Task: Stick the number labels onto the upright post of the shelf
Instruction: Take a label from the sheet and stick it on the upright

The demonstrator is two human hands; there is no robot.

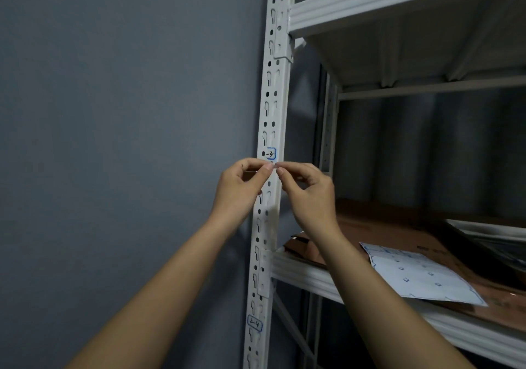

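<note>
A white perforated upright post (275, 98) of the shelf runs top to bottom through the middle. A blue-edged number label (270, 154) is stuck on it at mid height, and a second label reading 2-4 (254, 323) sits lower down. My left hand (242, 186) and my right hand (308, 192) meet in front of the post just below the upper label. Their fingertips pinch a tiny pale piece (273, 166) between them; I cannot tell what it is. A label sheet (421, 276) with several blue-edged labels lies on the shelf to the right.
A grey wall (113, 112) fills the left. White shelf beams (398, 1) cross above and below my hands. Brown cardboard (384, 226) lies on the lower shelf board under the sheet. A dark flat object (495, 243) rests at the far right.
</note>
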